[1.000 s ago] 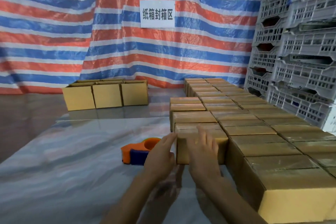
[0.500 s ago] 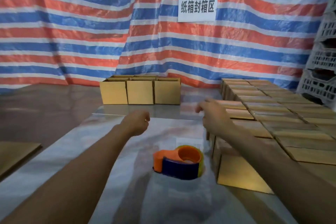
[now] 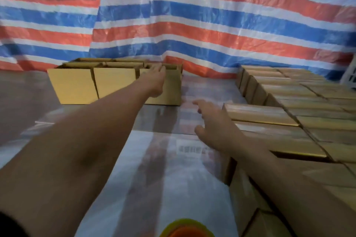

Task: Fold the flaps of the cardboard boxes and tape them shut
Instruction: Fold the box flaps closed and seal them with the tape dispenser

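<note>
We see the left hand (image 3: 155, 82) stretched far forward. Its fingers (image 3: 160, 68) are straight and close together, with the tips on the top rim of the rightmost open cardboard box (image 3: 170, 90). Blur keeps us from telling whether they hook over that edge. This box ends a row of three open cardboard boxes (image 3: 115, 82) standing side by side at the far side of the table (image 3: 154, 169), flaps up, with more open tops just behind them.

The right hand (image 3: 213, 123) hangs above the table, nearer to us. Its fingers (image 3: 202, 107) are spread apart, the thumb is out to the side, and it holds nothing. It is well apart from the open boxes and just beside a tight block of closed cardboard boxes (image 3: 269, 113) with glossy tops that fills the table's right side.

At the bottom edge we see part of an orange and yellow tape dispenser (image 3: 185, 229) between the two forearms. A red, white and blue striped tarpaulin (image 3: 212, 25) hangs behind everything.
</note>
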